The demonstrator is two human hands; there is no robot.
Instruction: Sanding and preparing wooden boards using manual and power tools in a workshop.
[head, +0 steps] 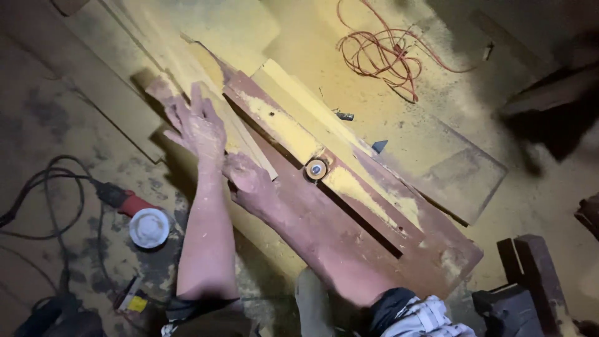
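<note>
My left hand (196,125) lies flat with fingers spread on a long yellow-dusted wooden plank (187,68). My right hand (246,178) is closed around the near edge of the same plank, right beside the left wrist. Just to the right lies a reddish-brown board (349,237) with a long dark slot, patches of yellow dust and a small round disc (316,168) resting on it. Both forearms are coated in sawdust.
A red power tool with a white round disc (148,227) and black cable (50,187) lies on the floor at left. Orange cord (384,53) is coiled at the top. More boards (455,168) lie at right, dark wooden blocks (530,274) at lower right.
</note>
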